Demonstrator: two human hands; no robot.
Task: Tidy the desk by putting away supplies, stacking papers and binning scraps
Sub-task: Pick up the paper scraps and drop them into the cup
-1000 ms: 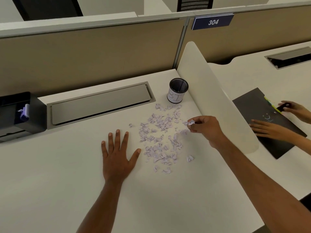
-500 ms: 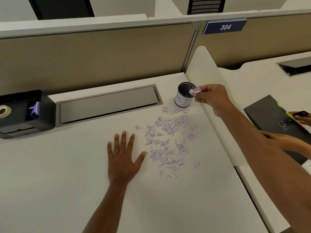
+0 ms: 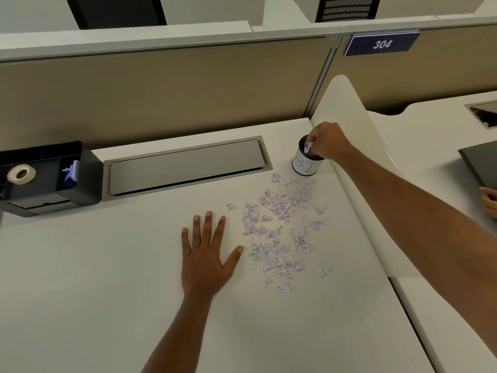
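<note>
Lower centre: your left hand (image 3: 205,261) lies flat on the white tabletop (image 3: 107,292), fingers straight and spread, holding nothing.

Just right of its thumb, mid-frame: a loose scatter of torn pale lilac paper scraps (image 3: 282,232), running up to the foot of the tin.

Upper right of centre: small round black tin with a white hand-lettered label (image 3: 306,165), upright by the divider. Your right hand (image 3: 326,142) sits over its mouth, fingers pinching one crumpled scrap (image 3: 308,146) at or just inside the rim, not let go.

Far left: black plastic desk organiser (image 3: 80,168) with a roll of cream tape (image 3: 21,174) in it.

Judgement: supplies look stowed and no loose sheets show. Binning is barely begun, with nearly the whole scatter left to clear.
</note>
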